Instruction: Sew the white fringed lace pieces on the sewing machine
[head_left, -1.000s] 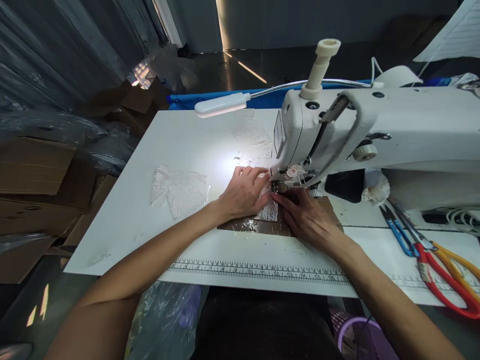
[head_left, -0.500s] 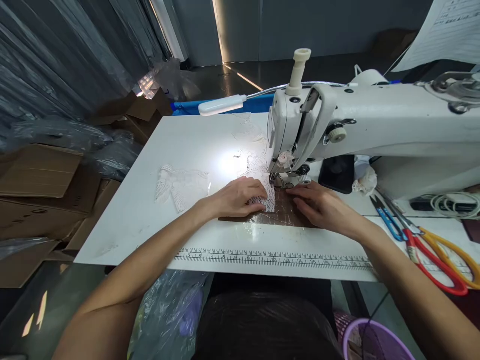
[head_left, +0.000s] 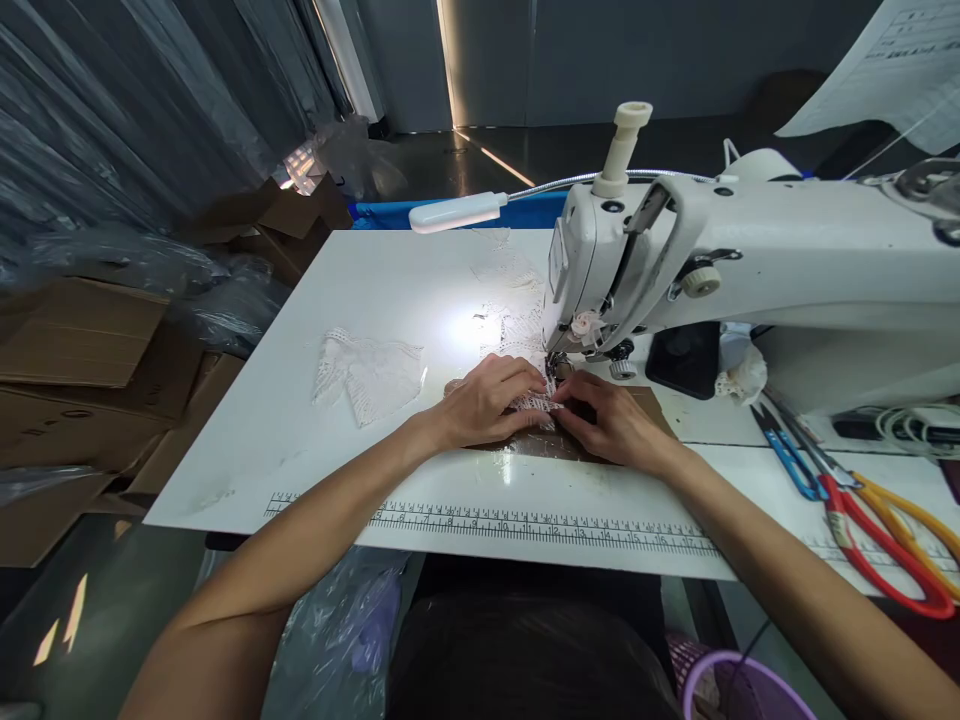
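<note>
A strip of white lace [head_left: 534, 402] lies under the needle end of a white sewing machine [head_left: 592, 270]. My left hand [head_left: 496, 400] is closed over the lace's left side, thumb below and fingers above. My right hand [head_left: 607, 415] pinches the lace's right edge just in front of the presser foot [head_left: 555, 366]. Both hands rest over a brown plate [head_left: 577, 447] on the table. More lace stretches behind the needle, partly hidden by the machine head. Another white lace piece [head_left: 375, 375] lies flat to the left.
Blue thread snips [head_left: 791, 462], red-handled scissors [head_left: 877, 550] and yellow-handled scissors [head_left: 911, 515] lie at the right. A black phone-like object [head_left: 684, 360] sits beneath the machine arm. A printed ruler [head_left: 502, 525] runs along the front edge. A lamp [head_left: 457, 212] lights the tabletop.
My right hand has moved left from the plate beside the presser foot to the lace and now pinches its edge. The lace near the fingers looks gathered. The view has shifted slightly.
</note>
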